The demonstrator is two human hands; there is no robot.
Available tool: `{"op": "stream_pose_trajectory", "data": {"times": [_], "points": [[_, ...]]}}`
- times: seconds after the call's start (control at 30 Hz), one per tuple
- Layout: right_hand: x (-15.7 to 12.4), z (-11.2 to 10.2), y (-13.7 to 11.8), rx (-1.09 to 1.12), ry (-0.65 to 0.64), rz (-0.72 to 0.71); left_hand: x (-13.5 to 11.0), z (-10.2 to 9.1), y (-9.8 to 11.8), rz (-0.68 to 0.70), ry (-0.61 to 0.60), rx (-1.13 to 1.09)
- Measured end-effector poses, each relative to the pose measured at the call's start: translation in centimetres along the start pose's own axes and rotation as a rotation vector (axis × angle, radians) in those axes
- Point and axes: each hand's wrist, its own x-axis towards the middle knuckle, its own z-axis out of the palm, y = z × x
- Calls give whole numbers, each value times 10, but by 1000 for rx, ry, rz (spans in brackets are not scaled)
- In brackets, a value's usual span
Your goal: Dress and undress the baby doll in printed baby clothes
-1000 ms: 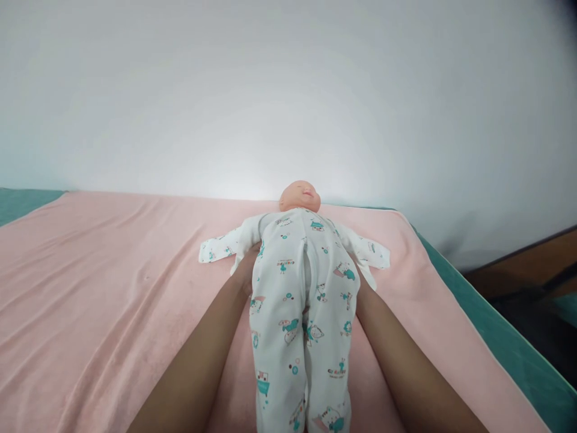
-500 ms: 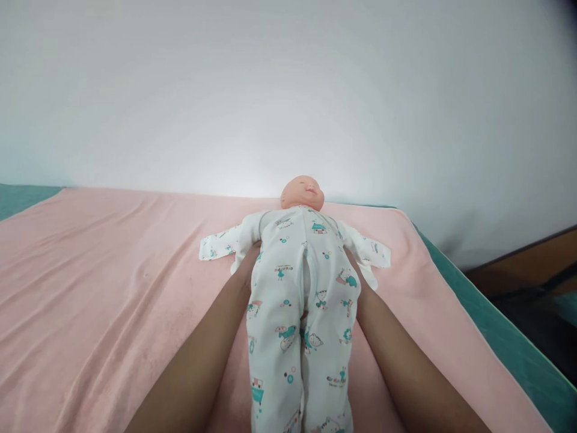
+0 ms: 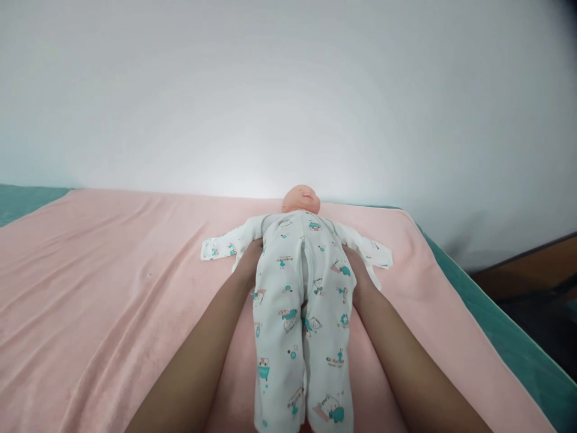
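Note:
A baby doll lies on its back with its head by the wall. White trousers with a teal cartoon print cover its front from near the neck downward. A matching top with sleeves spread wide shows on both sides. My left hand holds the doll's left-of-view side at the trunk, and my right hand holds the opposite side. Both hands reach in between the trousers and the top. Most of my fingers are hidden by the cloth and the doll.
A pink blanket with folds on its left half lies under the doll. Teal bedding shows along the right edge and at the far left. Behind stands a pale wall. A brown wooden panel is at the right.
The doll's head and upper body have sunk a little, and its head is slightly lower in view. The trousers' leg ends have come into view. My hands have stayed at its sides.

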Motion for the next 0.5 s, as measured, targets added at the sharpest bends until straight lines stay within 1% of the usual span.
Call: {"op": "stream_pose_trajectory", "data": {"times": [0.07,0.13,0.23,0.3,0.33,0.4,0.5], "points": [[3,-1,1,88,17,45,-2,-2,-3,-15,12,-10],[6,-3,2,121,27,39,-2,-4,-6,1,42,9],[7,-9,3,111,38,-17,0,-4,-10,37,144,94],[6,-11,3,52,49,-82,-1,-3,-11,56,187,116],[5,-11,2,21,57,-111,-1,-2,-10,58,187,101],[3,-9,2,-6,62,-143,-3,0,-8,49,149,16],[2,-5,3,45,55,-149,-5,3,-5,-1,92,-172]]}}
